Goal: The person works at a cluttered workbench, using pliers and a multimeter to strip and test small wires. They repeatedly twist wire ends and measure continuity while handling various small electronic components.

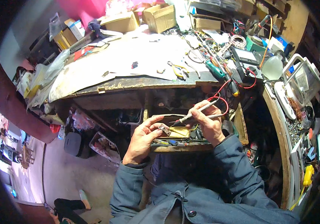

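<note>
Landmark: the drawer point(182, 148), pulled out in front of the person's body.

Left hand point(142, 139): above the drawer's left part. Thumb and fingertips pinched together on a small metal part point(164, 130), no gap left between them and it. The part therefore sits over the drawer, not resting in it.

Right hand point(209, 123): above the drawer's right end, fingers curled round two test probes. The front probe point(186, 119) slants down leftward over the drawer toward the small metal part; the rear probe point(215, 116) sticks out on the hand's right side. Contact between probe tip and part: cannot tell, the tip being too small and dark here.

Red lead point(226, 106): loops just right of the right hand. Meter point(245, 56): on the workbench point(130, 61), beyond the drawer and to its right.

Drawer contents: a yellow item point(180, 131) toward the back, a blue-handled tool point(173, 142) near the front edge.

Beyond the drawer, on the workbench: yellow-handled pliers point(178, 70); farther right, a green-handled screwdriver point(215, 70). Cardboard box point(160, 18) at the far side.

Left of the drawer, on the floor: a crate point(104, 148) of mixed items, with a dark grey bin point(74, 144) beside it.
</note>
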A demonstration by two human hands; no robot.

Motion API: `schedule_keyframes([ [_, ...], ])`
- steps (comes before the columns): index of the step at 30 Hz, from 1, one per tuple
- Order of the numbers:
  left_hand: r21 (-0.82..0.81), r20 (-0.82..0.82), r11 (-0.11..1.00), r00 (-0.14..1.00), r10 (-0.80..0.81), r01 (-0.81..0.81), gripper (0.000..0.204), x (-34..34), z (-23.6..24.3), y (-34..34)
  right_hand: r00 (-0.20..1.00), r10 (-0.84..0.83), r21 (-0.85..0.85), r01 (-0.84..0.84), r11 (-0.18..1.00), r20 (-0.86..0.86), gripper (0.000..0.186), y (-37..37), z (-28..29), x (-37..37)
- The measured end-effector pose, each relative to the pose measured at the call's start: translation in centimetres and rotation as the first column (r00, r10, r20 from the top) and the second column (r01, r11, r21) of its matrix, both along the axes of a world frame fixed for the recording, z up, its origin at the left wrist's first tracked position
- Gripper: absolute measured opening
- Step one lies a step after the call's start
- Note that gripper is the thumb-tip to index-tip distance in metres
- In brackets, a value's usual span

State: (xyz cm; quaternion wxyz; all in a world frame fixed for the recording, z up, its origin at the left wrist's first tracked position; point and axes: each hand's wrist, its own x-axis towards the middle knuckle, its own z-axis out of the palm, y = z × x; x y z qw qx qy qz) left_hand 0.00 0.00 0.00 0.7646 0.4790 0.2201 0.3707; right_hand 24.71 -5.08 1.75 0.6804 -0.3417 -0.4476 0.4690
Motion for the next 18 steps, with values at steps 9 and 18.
schedule_keyframes([
  [9, -0.044, -0.055, 0.997, 0.996, -0.067, 0.065, 0.054, 0.6, 0.0, 0.5, 0.938, -0.08, 0.055, 0.065, 0.996, 0.336, 0.013, -0.2, 0.8, -0.3],
  [18, -0.03, -0.103, 0.997, 0.992, -0.073, 0.07, 0.053, 0.4, 0.3, 0.4, 0.947, -0.002, 0.008, 0.0, 1.0, 0.32, 0.014, -0.6, 1.1, -0.7],
])
